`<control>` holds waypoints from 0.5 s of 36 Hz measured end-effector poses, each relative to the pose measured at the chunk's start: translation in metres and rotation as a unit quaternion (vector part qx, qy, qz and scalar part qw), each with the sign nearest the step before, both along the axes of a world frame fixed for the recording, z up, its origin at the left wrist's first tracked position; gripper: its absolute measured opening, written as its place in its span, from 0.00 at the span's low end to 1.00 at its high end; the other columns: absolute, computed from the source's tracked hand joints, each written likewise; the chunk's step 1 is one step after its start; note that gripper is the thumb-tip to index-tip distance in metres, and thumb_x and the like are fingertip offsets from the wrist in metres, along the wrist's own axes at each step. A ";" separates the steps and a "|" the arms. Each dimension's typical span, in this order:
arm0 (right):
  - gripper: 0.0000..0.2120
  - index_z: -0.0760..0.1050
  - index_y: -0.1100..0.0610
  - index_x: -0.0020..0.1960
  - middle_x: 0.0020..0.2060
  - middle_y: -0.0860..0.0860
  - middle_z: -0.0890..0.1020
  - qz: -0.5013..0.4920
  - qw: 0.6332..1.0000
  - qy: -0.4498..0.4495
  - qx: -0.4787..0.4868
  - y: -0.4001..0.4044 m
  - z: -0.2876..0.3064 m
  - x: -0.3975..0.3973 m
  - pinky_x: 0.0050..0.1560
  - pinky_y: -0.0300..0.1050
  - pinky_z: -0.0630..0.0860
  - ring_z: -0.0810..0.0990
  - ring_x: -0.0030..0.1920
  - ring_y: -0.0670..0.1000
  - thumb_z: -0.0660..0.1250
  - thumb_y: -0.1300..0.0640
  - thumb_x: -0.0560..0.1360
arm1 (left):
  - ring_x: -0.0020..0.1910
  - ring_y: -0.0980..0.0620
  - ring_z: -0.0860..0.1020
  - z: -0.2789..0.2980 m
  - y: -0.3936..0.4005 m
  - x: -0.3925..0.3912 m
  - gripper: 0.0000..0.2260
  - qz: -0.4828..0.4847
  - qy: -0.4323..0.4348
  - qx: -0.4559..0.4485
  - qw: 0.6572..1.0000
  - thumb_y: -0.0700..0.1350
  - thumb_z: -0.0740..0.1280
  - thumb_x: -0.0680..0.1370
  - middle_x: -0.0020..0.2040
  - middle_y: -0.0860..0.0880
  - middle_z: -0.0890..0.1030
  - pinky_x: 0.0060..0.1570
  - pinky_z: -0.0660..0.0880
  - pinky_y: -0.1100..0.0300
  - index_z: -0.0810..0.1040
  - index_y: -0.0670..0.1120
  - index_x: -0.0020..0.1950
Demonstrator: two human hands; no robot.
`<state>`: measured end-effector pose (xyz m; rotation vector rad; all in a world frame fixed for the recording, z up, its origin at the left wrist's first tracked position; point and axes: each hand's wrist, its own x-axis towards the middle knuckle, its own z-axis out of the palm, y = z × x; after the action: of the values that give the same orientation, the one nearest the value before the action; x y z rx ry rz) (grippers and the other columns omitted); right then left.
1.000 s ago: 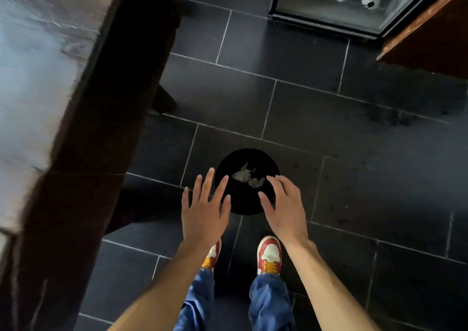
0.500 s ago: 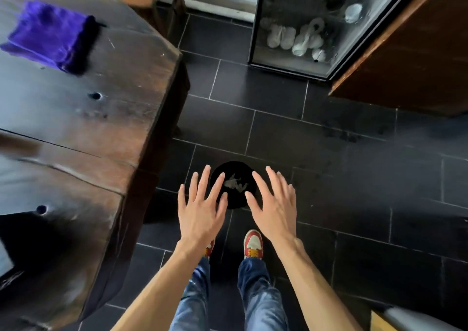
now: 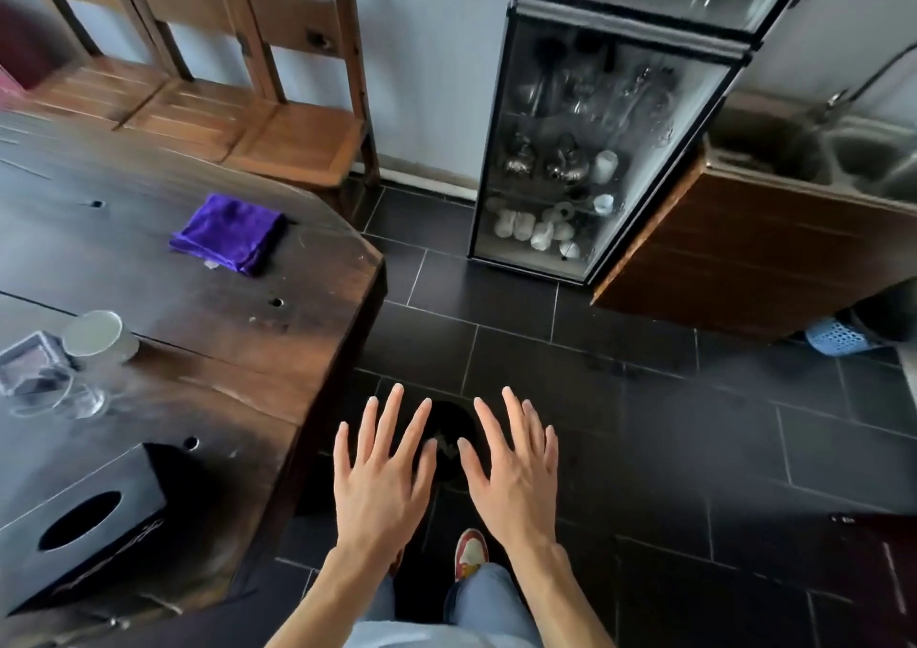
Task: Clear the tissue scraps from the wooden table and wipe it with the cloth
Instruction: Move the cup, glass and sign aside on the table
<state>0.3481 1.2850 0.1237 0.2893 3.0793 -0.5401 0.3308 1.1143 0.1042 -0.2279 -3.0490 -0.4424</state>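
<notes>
My left hand [image 3: 379,479] and my right hand [image 3: 516,474] hover side by side with fingers spread, both holding nothing, above a black bin [image 3: 450,429] on the dark floor. Pale tissue scraps [image 3: 445,446] lie inside the bin, seen between my hands. The dark wooden table [image 3: 208,330] fills the left side. A folded purple cloth [image 3: 229,233] lies on it near the far right corner, well away from both hands. A tiny pale scrap [image 3: 211,264] sits at the cloth's near edge.
On the table stand a black tissue box [image 3: 74,523], a white cup [image 3: 99,337] and a glass [image 3: 74,394]. Wooden chairs [image 3: 278,116] line the far wall. A glass cabinet [image 3: 590,151], a wooden counter [image 3: 754,245] and a blue basket [image 3: 836,337] stand to the right.
My view has lifted from the floor and bin up to the table, the cloth and the room. Both hands stay spread and unladen over the bin.
</notes>
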 end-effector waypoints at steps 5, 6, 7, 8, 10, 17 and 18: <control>0.26 0.64 0.42 0.78 0.80 0.49 0.61 0.021 1.000 0.014 0.003 -0.006 0.036 0.012 0.77 0.63 0.58 0.56 0.80 0.54 0.55 0.36 0.82 | 0.82 0.47 0.58 0.029 -0.011 0.020 0.25 -0.002 0.020 -0.011 1.000 0.61 0.54 0.83 0.84 0.54 0.57 0.77 0.58 0.40 0.61 0.63 0.81; 0.26 0.64 0.42 0.78 0.80 0.49 0.61 0.027 0.999 0.020 0.005 -0.006 0.042 0.013 0.77 0.63 0.58 0.57 0.80 0.54 0.55 0.36 0.82 | 0.82 0.47 0.58 0.034 -0.012 0.023 0.25 -0.006 0.023 -0.014 1.000 0.61 0.54 0.83 0.84 0.54 0.57 0.77 0.58 0.39 0.61 0.63 0.81; 0.26 0.64 0.42 0.78 0.80 0.49 0.62 0.033 0.999 0.028 0.006 -0.005 0.048 0.014 0.77 0.63 0.59 0.57 0.80 0.54 0.55 0.36 0.82 | 0.82 0.47 0.58 0.039 -0.014 0.027 0.25 -0.009 0.026 -0.016 0.999 0.61 0.54 0.83 0.84 0.54 0.57 0.76 0.59 0.39 0.61 0.63 0.81; 0.26 0.65 0.42 0.78 0.80 0.50 0.62 0.039 0.999 0.032 0.007 -0.004 0.053 0.016 0.77 0.63 0.59 0.58 0.80 0.54 0.55 0.37 0.82 | 0.82 0.47 0.59 0.043 -0.015 0.031 0.25 -0.008 0.029 -0.017 0.999 0.61 0.54 0.83 0.84 0.54 0.58 0.76 0.59 0.39 0.62 0.62 0.81; 0.26 0.64 0.42 0.78 0.80 0.50 0.62 0.045 0.998 0.039 0.005 -0.001 0.061 0.017 0.77 0.63 0.59 0.57 0.80 0.54 0.54 0.36 0.82 | 0.81 0.46 0.60 0.051 -0.019 0.034 0.25 0.002 0.034 -0.020 0.999 0.60 0.54 0.83 0.83 0.53 0.58 0.75 0.61 0.38 0.63 0.62 0.80; 0.27 0.65 0.43 0.78 0.79 0.51 0.63 0.055 0.997 0.050 0.021 0.016 0.076 0.012 0.76 0.65 0.60 0.59 0.80 0.55 0.53 0.36 0.81 | 0.81 0.46 0.61 0.065 -0.023 0.025 0.24 0.024 0.056 -0.013 0.998 0.60 0.53 0.82 0.83 0.53 0.59 0.75 0.63 0.37 0.64 0.61 0.80; 0.27 0.65 0.43 0.77 0.79 0.51 0.63 0.054 0.997 0.050 0.021 0.018 0.078 0.011 0.76 0.65 0.60 0.59 0.80 0.55 0.53 0.36 0.81 | 0.81 0.46 0.60 0.066 -0.021 0.024 0.25 0.027 0.057 -0.009 0.998 0.60 0.53 0.83 0.83 0.53 0.59 0.75 0.62 0.37 0.64 0.61 0.80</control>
<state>0.3590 1.3032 0.2014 0.0974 3.1822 -0.4998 0.3551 1.0934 0.1700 -0.1665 -2.9408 -0.3837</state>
